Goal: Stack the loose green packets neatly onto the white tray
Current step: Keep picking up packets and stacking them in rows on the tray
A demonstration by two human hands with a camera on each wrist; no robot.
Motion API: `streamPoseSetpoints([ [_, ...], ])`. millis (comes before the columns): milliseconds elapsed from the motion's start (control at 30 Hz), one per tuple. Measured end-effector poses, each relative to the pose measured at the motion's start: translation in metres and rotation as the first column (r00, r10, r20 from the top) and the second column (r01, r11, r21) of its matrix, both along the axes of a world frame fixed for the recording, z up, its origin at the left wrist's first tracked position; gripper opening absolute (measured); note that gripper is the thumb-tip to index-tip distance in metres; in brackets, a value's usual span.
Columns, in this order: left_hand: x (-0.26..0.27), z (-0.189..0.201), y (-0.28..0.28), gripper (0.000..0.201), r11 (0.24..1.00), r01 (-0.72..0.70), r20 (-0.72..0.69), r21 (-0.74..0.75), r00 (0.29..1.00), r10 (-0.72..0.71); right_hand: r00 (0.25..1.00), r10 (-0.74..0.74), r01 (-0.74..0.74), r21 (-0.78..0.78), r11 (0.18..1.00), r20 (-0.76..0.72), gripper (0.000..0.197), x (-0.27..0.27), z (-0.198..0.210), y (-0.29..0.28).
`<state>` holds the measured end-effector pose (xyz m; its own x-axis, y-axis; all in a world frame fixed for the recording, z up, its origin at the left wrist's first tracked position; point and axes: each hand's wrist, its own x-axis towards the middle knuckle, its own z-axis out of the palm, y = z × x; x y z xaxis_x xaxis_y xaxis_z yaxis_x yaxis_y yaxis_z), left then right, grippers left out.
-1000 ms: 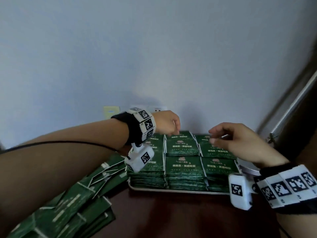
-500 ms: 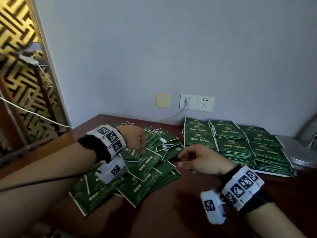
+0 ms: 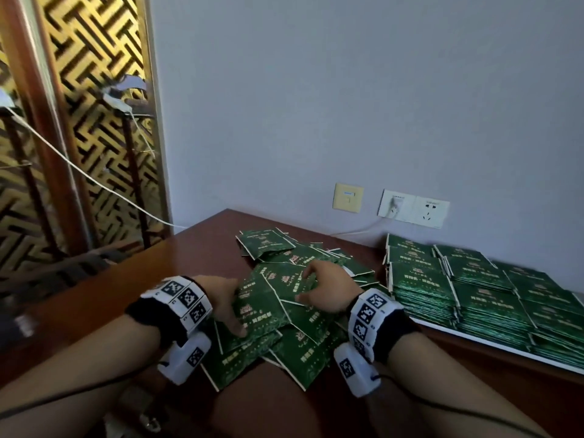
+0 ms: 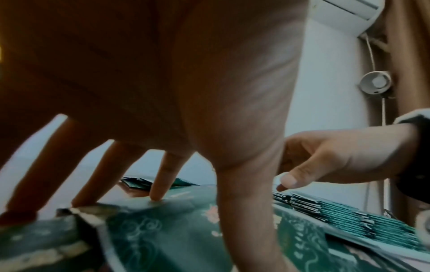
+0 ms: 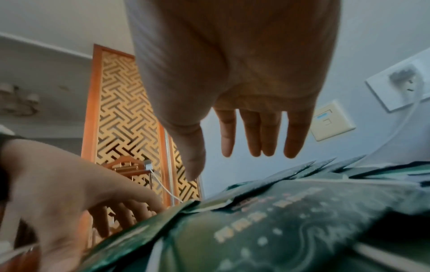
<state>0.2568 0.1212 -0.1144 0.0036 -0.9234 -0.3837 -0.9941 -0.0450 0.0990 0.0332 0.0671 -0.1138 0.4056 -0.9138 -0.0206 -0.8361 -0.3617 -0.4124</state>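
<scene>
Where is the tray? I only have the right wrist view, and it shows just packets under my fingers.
Observer: The head view shows the tray right of the loose pile, by the wall.
Operator: Any room left on it?
Observer: Stacks cover all I can see of it; only its white front rim shows.
Operator: Is the left hand gripping a packet?
Observer: No. In the left wrist view the left hand has its fingers spread and straight, with the tips pressing on the pile.
</scene>
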Motion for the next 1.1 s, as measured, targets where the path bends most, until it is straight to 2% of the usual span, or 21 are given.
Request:
streamPoseSetpoints([
  [200, 0.009, -0.008, 0.003, 0.086, 0.998, -0.026, -0.077, -0.062, 0.997, 0.021, 0.984, 0.103, -0.099, 0.034, 0.994, -0.145, 0.066, 0.035, -0.003, -0.033],
  [433, 0.017, -0.02, -0.001, 0.075, 0.988, -0.12, -0.11, -0.099, 0.988, 0.109, 0.956, 0.09, -0.076, 0.06, 0.995, -0.28, 0.089, 0.054, -0.016, -0.064],
  [533, 0.016, -0.027, 0.002, 0.071, 0.978, -0.181, -0.082, -0.107, 0.982, 0.172, 0.958, 0.093, -0.07, 0.095, 0.993, -0.272, 0.098, 0.054, -0.016, -0.073],
  [633, 0.015, -0.029, 0.0, 0.075, 0.98, -0.185, -0.153, -0.076, 0.973, 0.172, 0.962, 0.098, -0.086, 0.061, 0.994, -0.254, 0.094, 0.055, -0.017, -0.076],
  [800, 0.013, -0.026, -0.003, 0.082, 0.972, -0.231, -0.285, -0.05, 0.936, 0.208, 0.989, 0.126, -0.116, 0.125, 0.985, -0.077, 0.098, 0.04, -0.015, -0.076],
  [867, 0.012, -0.027, -0.003, 0.08, 0.971, -0.235, -0.331, -0.049, 0.921, 0.206, 0.993, 0.105, -0.112, 0.133, 0.985, 0.059, 0.086, 0.028, -0.016, -0.073],
  [1000, 0.007, -0.031, -0.001, 0.072, 0.968, -0.242, -0.445, -0.069, 0.876, 0.187, 0.962, 0.05, -0.064, 0.044, 0.997, 0.267, 0.043, -0.001, -0.021, -0.061],
  [1033, 0.006, -0.032, -0.001, 0.071, 0.968, -0.24, -0.473, -0.079, 0.863, 0.175, 0.949, 0.035, -0.049, 0.037, 0.998, 0.314, 0.038, -0.011, -0.023, -0.057],
  [1100, 0.004, -0.036, -0.003, 0.073, 0.965, -0.247, -0.549, -0.087, 0.82, 0.161, 0.907, -0.008, -0.016, 0.053, 0.998, 0.421, 0.041, -0.034, -0.024, -0.044],
])
